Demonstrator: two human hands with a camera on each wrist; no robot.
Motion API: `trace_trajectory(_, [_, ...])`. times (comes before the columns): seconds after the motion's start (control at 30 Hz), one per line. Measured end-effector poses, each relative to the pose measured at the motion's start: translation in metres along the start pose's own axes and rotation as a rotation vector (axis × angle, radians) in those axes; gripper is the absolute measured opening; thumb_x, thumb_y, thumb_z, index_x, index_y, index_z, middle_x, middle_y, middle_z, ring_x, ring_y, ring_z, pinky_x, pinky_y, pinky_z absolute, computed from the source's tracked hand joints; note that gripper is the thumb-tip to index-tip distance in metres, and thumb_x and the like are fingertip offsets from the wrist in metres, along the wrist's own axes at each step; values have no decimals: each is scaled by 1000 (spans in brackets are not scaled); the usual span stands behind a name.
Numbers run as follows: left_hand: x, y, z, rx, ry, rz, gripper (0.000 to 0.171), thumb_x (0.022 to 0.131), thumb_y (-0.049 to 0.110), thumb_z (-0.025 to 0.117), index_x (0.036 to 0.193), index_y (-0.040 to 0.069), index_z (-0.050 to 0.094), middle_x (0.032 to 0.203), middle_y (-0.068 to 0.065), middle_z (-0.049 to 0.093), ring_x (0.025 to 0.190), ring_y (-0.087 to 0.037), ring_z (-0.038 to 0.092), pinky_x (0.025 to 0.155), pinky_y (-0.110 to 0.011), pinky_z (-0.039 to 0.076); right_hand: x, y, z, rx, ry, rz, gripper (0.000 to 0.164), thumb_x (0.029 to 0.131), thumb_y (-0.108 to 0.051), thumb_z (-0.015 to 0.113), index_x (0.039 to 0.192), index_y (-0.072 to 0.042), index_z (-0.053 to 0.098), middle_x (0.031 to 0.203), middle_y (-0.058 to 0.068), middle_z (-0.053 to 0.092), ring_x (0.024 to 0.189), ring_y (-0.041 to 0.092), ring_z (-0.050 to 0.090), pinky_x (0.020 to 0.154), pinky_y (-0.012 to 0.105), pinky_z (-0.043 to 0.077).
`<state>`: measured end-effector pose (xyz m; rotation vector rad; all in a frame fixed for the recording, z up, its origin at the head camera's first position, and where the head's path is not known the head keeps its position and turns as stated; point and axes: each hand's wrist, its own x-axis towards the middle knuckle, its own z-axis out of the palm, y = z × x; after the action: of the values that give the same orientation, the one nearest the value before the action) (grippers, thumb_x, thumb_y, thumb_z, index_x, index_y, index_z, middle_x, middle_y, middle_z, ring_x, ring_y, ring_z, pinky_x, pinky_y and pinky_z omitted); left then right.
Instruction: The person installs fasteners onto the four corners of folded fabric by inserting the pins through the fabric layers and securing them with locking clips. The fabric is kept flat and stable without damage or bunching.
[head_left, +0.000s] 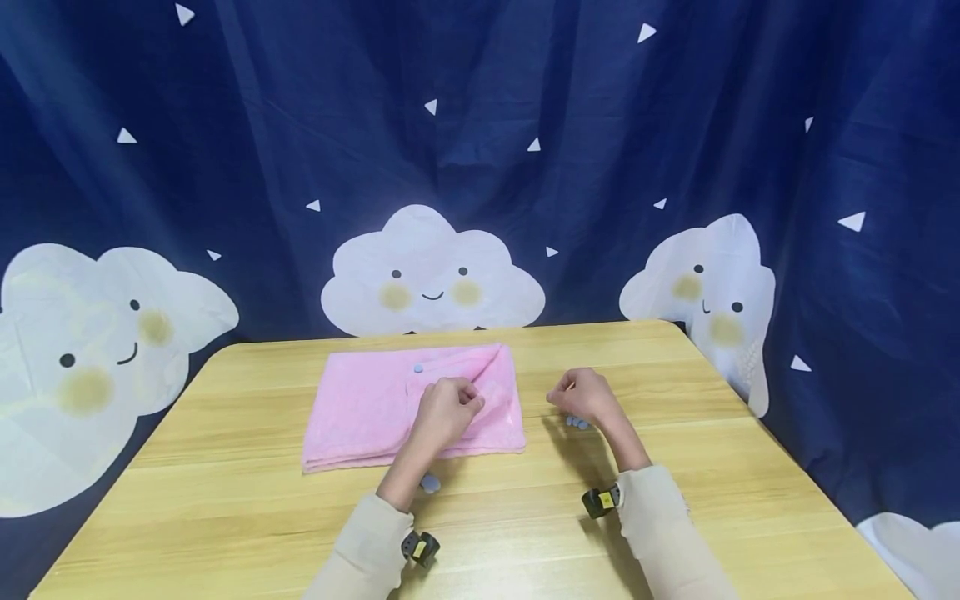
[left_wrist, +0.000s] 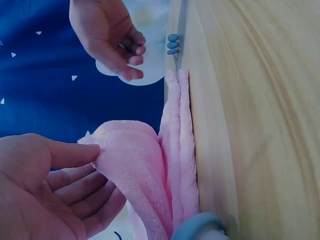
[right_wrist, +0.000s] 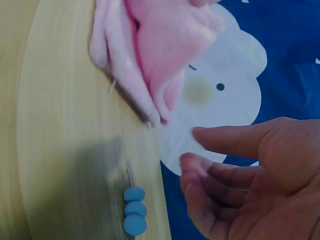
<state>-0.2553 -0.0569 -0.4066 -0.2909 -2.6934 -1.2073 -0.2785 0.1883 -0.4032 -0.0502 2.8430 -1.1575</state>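
A folded pink plush cloth (head_left: 360, 400) lies on the table. My left hand (head_left: 444, 410) pinches a raised edge of it between thumb and fingers, as the left wrist view shows. My right hand (head_left: 591, 396) hovers to the right of the cloth with bent fingers. A gap shows between its thumb and fingertips in the right wrist view, with nothing held there. Three blue discs (right_wrist: 135, 210) lie in a row below it, with a thin metal-looking stem reaching toward the cloth.
The wooden table (head_left: 202, 492) meets a dark blue curtain (head_left: 480, 175) with printed clouds at the back. A small blue piece (head_left: 418, 368) sits on the cloth's far part. Another blue rounded piece (head_left: 430, 482) lies in front of the cloth, beside the left forearm.
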Motion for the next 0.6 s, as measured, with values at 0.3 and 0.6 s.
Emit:
trace_trajectory(0.3, [-1, 1, 0, 8, 9, 16, 6, 88, 11, 76, 84, 7, 75, 76, -4, 73, 69, -15, 64, 68, -34, 54, 2, 7, 3, -141, 0, 10, 13, 79, -12, 79, 80, -7, 67, 85, 8, 67, 73, 23, 57, 64, 33, 47])
trace_trajectory(0.6, [0, -2, 0, 20, 14, 18, 5, 88, 12, 76, 85, 7, 76, 77, -4, 73, 70, -15, 65, 69, -34, 55, -1, 10, 6, -155, -11, 53, 9, 74, 1, 71, 73, -7, 66, 70, 5, 65, 59, 18, 51, 54, 28, 43])
